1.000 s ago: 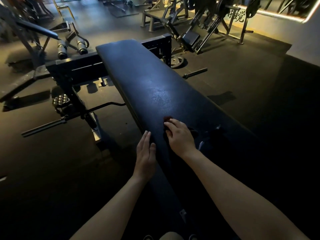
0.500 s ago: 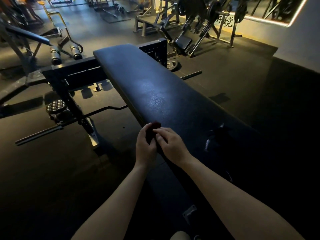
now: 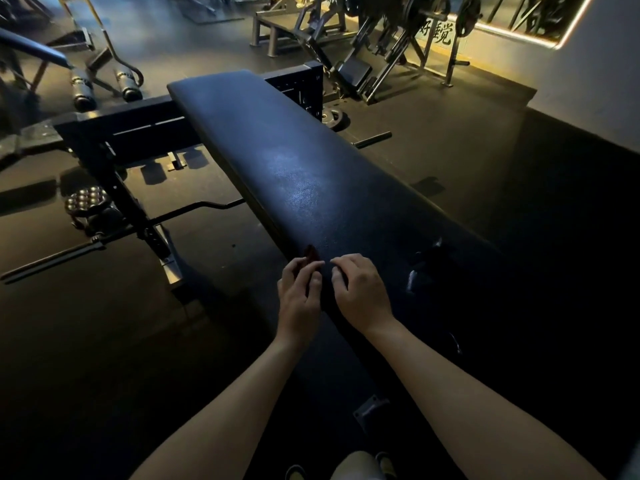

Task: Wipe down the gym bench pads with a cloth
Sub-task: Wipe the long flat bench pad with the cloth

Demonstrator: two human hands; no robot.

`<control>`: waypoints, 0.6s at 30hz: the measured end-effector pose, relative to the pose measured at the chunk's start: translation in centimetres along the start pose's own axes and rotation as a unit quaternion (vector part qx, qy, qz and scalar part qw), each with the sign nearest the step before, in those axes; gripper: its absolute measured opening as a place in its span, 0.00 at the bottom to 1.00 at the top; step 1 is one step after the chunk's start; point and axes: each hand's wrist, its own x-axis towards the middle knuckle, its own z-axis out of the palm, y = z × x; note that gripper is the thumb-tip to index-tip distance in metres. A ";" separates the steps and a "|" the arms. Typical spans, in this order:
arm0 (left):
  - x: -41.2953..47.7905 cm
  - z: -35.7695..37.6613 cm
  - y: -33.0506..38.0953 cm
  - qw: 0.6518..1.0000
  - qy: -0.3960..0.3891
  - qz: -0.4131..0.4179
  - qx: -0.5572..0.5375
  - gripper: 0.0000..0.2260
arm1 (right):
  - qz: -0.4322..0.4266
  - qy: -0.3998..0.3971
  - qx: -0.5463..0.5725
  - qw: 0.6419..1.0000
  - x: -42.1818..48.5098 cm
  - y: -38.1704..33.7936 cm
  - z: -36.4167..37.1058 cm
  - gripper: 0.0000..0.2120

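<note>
A long dark blue bench pad (image 3: pixel 298 168) runs from the far left toward me. Both my hands are at its near left edge. My left hand (image 3: pixel 299 292) pinches a small dark red cloth (image 3: pixel 310 253), which pokes out past its fingertips onto the pad. My right hand (image 3: pixel 360 292) rests on the pad right beside it, fingers curled with the tips down. The dim light hides whether those fingers also hold part of the cloth.
The bench's black frame (image 3: pixel 114 133) and a thin bar (image 3: pixel 52 258) stand on the floor to the left. A loose bar (image 3: pixel 372 139) lies on the floor to the right. Weight machines (image 3: pixel 381 36) stand at the back. Scuffs (image 3: pixel 426 258) mark the pad's right side.
The cloth was under my right hand one second ago. My left hand came up from the pad's edge and took it, and the right hand's fingers have curled beside it.
</note>
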 end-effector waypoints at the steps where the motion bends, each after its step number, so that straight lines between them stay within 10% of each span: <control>1: -0.7 0.0 -0.1 1.000 -0.003 0.010 0.001 0.11 | -0.005 -0.001 -0.019 1.000 -0.5 0.0 0.0 0.11; 7: 1.4 0.6 1.3 0.998 0.040 -0.047 -0.020 0.26 | -0.010 -0.014 -0.102 0.995 -1.1 0.1 0.3 0.13; 18: -4.0 1.6 1.9 0.999 -0.010 0.024 0.018 0.14 | 0.022 -0.003 -0.090 0.996 -4.1 0.9 -1.9 0.13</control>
